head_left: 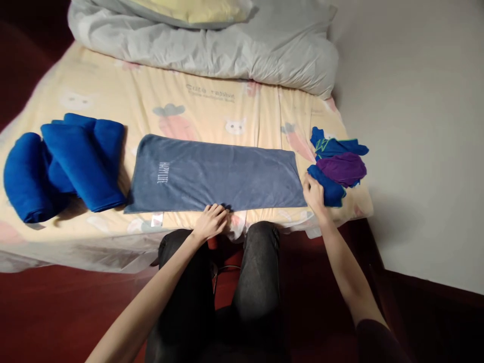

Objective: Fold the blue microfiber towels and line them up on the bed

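A grey-blue towel (227, 176) with the words "HAPPY LIFE" at its left end lies flat and long across the bed. My left hand (212, 220) rests at the towel's near edge, around its middle, with fingers curled down; whether they pinch the cloth is hidden. At the towel's right end is my right hand (313, 192), its fingers closed near the edge, beside a blue cloth. What is between those fingers is too small to make out.
Several rolled blue cloths (85, 164) lie left of the towel. A purple bundle (346, 169) on blue garments (328, 190) sits at the right. A grey quilt (264, 55) and yellow pillow (204, 10) cover the far side of the bed (128, 91). A wall (416, 126) stands right.
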Tool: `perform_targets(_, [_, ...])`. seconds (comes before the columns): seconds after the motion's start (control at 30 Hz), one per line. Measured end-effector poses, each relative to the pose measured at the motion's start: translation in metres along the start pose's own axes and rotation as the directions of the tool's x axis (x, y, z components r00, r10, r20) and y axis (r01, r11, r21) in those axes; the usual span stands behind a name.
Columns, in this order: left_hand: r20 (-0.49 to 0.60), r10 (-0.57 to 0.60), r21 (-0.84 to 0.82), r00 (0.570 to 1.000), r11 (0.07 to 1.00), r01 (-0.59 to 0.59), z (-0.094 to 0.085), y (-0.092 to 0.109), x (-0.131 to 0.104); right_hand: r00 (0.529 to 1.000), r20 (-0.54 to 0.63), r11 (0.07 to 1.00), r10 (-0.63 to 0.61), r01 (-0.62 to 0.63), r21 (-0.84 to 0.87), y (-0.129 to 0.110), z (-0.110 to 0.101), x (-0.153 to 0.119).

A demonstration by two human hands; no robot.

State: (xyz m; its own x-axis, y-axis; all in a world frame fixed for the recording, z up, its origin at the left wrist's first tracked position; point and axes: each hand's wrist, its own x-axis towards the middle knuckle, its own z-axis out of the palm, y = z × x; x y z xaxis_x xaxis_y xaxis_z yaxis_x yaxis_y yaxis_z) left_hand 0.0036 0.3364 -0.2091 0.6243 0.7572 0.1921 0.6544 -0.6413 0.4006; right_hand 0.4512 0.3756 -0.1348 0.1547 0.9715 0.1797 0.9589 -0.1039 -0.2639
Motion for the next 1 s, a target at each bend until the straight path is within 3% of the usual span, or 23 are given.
perform_targets(0.07, [-0.012,-0.031,0.034,0.999,0.999,0.032,0.004,0.004,0.003,0.999,0.002,0.999,-0.035,0.035,0.019,-0.009,0.014,0.043])
perform_targets(0.2, [-0.043,-0.101,0.094,0.994,0.990,0.104,0.012,0.010,0.010,0.987,0.153,0.999,-0.044,0.046,-0.011,-0.014,0.065,0.113])
perform_targets(0.33, [-0.014,-0.102,0.107,0.995,0.989,0.103,0.015,0.011,0.014,0.970,0.241,0.999,0.019,-0.008,-0.047,-0.004,0.114,0.148])
perform_targets(0.47, [0.015,-0.120,0.092,0.993,0.989,0.118,0.016,0.011,0.016,0.976,0.212,0.995,0.048,-0.029,-0.095,0.011,0.137,0.168])
perform_targets(0.63, [0.024,-0.156,0.065,0.987,0.986,0.155,0.018,0.013,0.016,0.957,0.288,0.963,0.045,0.036,-0.268,0.010,0.135,0.178])
perform_targets(0.73, [0.002,-0.186,0.001,0.983,0.983,0.186,0.019,0.025,0.011,0.964,0.258,0.933,0.059,0.039,-0.359,-0.003,0.127,0.168])
perform_targets(0.83, [-0.040,-0.246,-0.115,0.969,0.964,0.240,0.021,0.045,0.000,0.983,0.186,0.941,-0.005,0.067,-0.331,-0.016,0.116,0.152])
perform_targets(0.9, [-0.036,-0.307,-0.232,0.951,0.928,0.291,0.027,0.062,-0.012,0.976,0.201,0.943,-0.083,0.143,-0.302,-0.023,0.108,0.140])
perform_targets(1.0, [0.090,-0.366,-0.427,0.926,0.826,0.368,0.040,0.090,-0.035,0.939,0.289,0.924,-0.188,0.269,-0.271,-0.035,0.091,0.121])
